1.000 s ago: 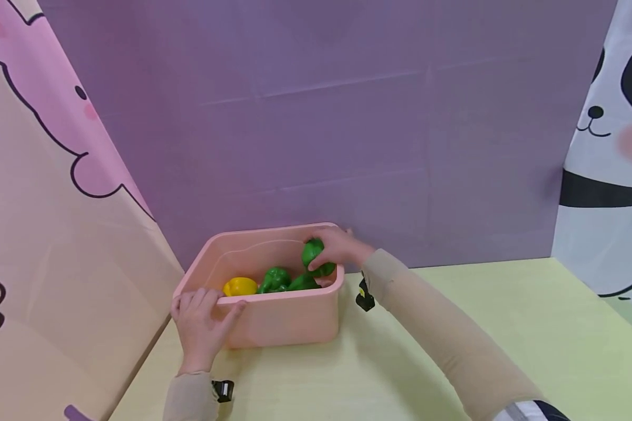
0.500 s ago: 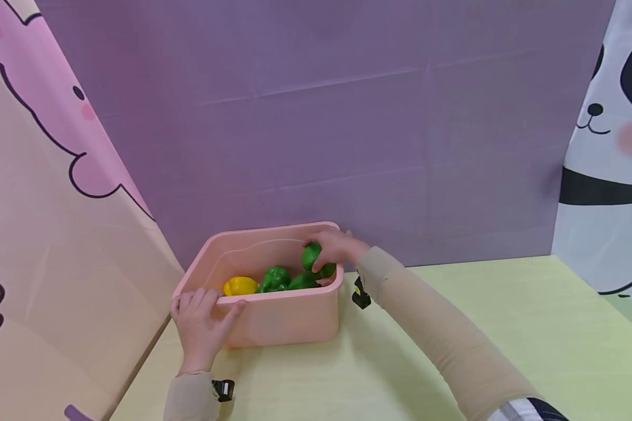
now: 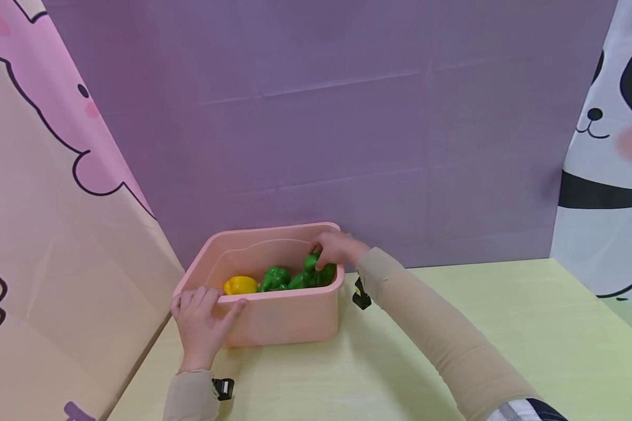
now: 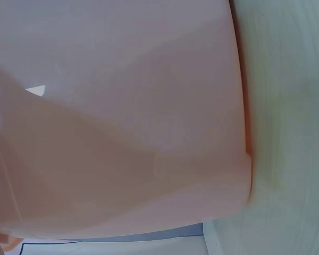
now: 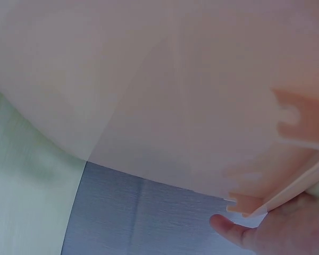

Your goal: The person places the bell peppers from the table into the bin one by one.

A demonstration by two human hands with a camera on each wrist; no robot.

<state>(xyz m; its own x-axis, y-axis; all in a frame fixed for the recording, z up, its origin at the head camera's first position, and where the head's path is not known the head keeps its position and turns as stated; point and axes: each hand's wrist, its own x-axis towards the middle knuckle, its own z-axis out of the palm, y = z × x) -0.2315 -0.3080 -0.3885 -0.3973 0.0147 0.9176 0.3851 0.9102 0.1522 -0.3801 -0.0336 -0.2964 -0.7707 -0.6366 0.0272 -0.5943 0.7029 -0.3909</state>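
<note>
A pink plastic bin [image 3: 281,320] stands against the purple backdrop in the head view. My left hand [image 3: 199,327] grips its near left rim, fingers over the edge and thumb along the outer wall. My right hand [image 3: 337,247] reaches over the right rim, fingers and thumb curled at the top of a green bell pepper [image 3: 311,263]. More green peppers [image 3: 275,278] and a yellow bell pepper [image 3: 240,285] lie inside. The left wrist view is filled by the bin's outer wall [image 4: 165,106]. One finger [image 5: 234,231] shows outside the bin in the right wrist view.
The pale green tabletop [image 3: 453,327] extends right of and in front of the bin. A purple backdrop [image 3: 316,117] hangs directly behind it. A printed cartoon panel [image 3: 58,234] closes the left side, and a panda panel [image 3: 611,175] the right.
The green pepper at my right hand has moved down towards the other peppers, and the right fingers now sit nearer its top. My left hand stays on the rim.
</note>
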